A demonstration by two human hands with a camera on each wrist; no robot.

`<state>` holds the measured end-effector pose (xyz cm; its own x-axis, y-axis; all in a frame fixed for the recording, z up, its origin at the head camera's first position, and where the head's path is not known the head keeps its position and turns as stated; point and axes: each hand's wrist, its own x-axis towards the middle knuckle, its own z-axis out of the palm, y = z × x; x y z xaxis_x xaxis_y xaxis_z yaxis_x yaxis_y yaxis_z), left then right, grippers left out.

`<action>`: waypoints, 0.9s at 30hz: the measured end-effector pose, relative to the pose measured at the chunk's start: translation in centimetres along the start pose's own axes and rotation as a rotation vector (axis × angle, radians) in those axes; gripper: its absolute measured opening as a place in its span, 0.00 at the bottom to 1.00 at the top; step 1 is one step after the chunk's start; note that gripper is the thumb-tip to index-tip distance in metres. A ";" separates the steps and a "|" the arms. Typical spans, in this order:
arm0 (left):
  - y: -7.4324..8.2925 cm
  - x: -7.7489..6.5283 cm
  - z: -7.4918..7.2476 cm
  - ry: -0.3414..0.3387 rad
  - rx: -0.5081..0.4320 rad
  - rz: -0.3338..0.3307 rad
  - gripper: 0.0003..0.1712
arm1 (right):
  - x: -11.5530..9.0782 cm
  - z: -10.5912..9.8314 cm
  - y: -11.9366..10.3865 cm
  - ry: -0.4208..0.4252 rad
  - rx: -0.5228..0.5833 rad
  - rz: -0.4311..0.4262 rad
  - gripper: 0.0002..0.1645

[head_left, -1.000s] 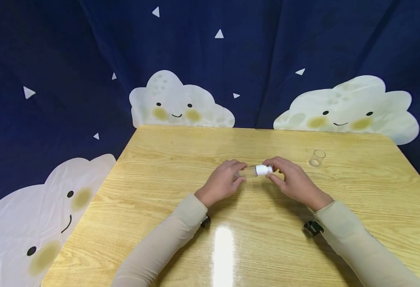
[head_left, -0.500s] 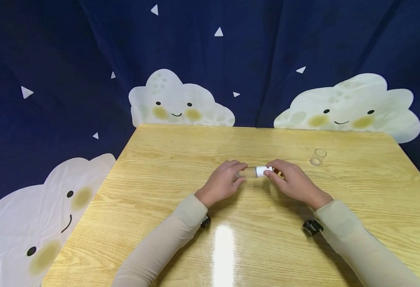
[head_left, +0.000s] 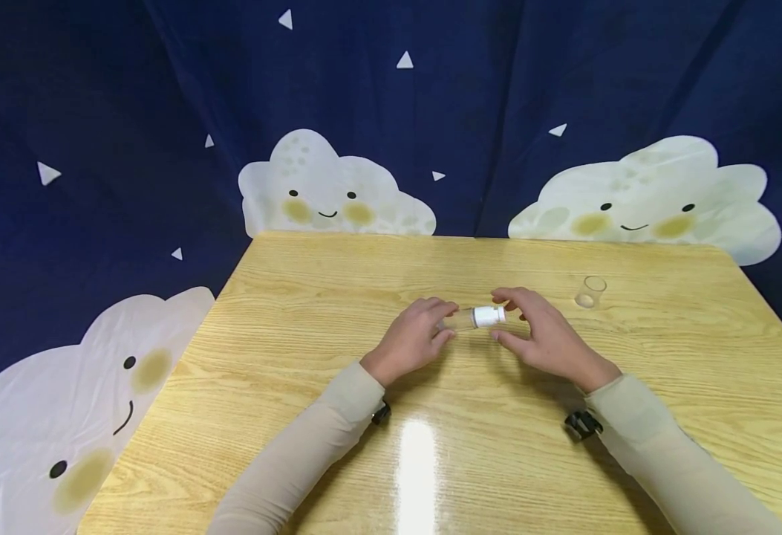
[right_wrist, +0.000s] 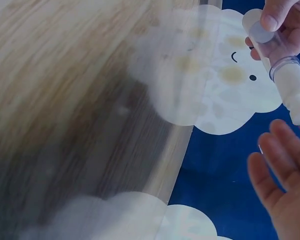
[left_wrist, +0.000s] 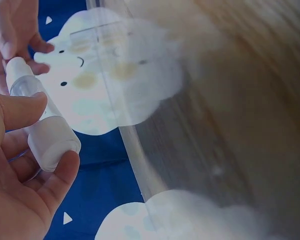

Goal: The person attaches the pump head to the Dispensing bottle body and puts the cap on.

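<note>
My left hand [head_left: 409, 338] holds a small bottle [head_left: 490, 316] sideways above the middle of the table, with a clear body and a white top directed to the right. In the left wrist view, the thumb lies along the bottle [left_wrist: 55, 137] and a finger touches its white base end. My right hand [head_left: 551, 340] is at the white end, thumb and fingers spread apart around it. From the right wrist view, the right hand's fingers [right_wrist: 285, 155] are extended below the bottle [right_wrist: 290, 87], holding nothing. Part of the clear body is hidden by the left fingers.
A clear open-ended cup-like cap [head_left: 591, 292] stands on the wooden table [head_left: 337, 275], right of and beyond the right hand. Behind the table hangs a dark blue curtain [head_left: 364, 89] with clouds and white triangles.
My right hand's thumb and fingers, earlier on the white top of the bottle, have spread away from it. The left hand and bottle have stayed almost in place.
</note>
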<state>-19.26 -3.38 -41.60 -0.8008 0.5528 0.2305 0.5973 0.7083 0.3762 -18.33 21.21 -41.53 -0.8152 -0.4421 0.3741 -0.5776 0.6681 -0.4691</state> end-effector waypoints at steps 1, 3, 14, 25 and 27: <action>0.0 0.0 0.0 0.001 -0.002 0.001 0.24 | 0.0 0.0 0.0 0.022 -0.004 -0.028 0.34; 0.1 0.0 -0.1 0.002 -0.005 0.004 0.24 | 0.0 0.1 -0.1 0.058 -0.011 -0.077 0.33; 0.2 0.0 0.0 0.009 -0.004 0.009 0.24 | 0.3 0.3 -0.2 0.110 -0.040 -0.151 0.20; 0.3 0.0 0.0 0.006 -0.005 0.014 0.24 | 0.3 0.2 -0.4 0.098 -0.046 -0.127 0.17; 0.3 0.1 0.1 0.009 -0.004 0.015 0.24 | 0.3 0.2 -0.3 0.096 -0.043 -0.125 0.17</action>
<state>-19.09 -3.07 -41.54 -0.7919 0.5597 0.2442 0.6093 0.6978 0.3765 -18.37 20.77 -41.39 -0.7279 -0.4658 0.5031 -0.6706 0.6369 -0.3805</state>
